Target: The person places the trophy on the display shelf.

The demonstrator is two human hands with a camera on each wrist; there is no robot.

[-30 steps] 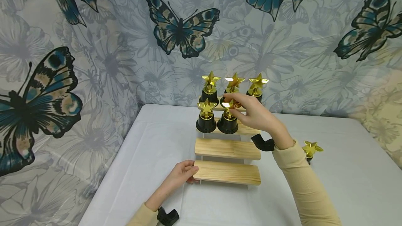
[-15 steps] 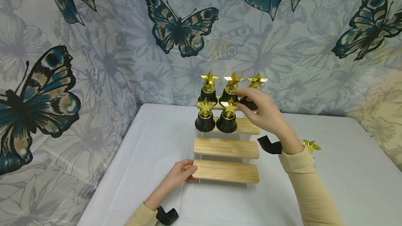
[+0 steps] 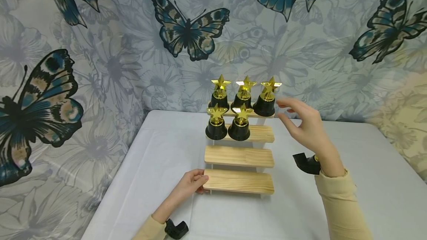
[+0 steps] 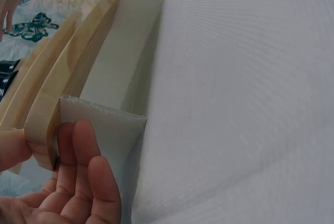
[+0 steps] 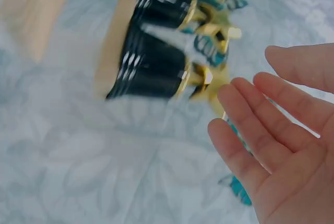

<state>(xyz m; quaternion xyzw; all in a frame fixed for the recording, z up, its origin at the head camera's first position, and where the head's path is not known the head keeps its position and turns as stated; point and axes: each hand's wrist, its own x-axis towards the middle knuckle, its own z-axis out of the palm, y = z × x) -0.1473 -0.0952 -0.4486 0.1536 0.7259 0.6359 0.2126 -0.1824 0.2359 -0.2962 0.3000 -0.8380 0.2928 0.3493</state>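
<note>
My left hand [image 3: 187,186] grips the left end of the lowest wooden board [image 3: 238,181] of a stepped display stand. In the left wrist view, the thumb lies on one face of that board and the fingers [image 4: 86,143] curl beneath it. Three gold star trophies on black bases stand on the top step, the rightmost trophy [image 3: 265,99] closest to my right hand [image 3: 308,127]. Two more, including a front trophy [image 3: 239,124], occupy the left and middle of the step below. My right hand is apart from them, holding nothing, its fingers [image 5: 255,125] extended.
The two lower steps, including the second board [image 3: 238,156], carry no trophies. A small gold bit [image 3: 316,157] shows behind my right wrist; the rest is hidden. White cloth covers the table [image 3: 160,147], and a butterfly-print backdrop [image 3: 188,32] hangs behind.
My right hand has left the middle trophy of the second step and moved right, past the stand. That trophy stays standing there. My left hand keeps its grip on the lowest board.
</note>
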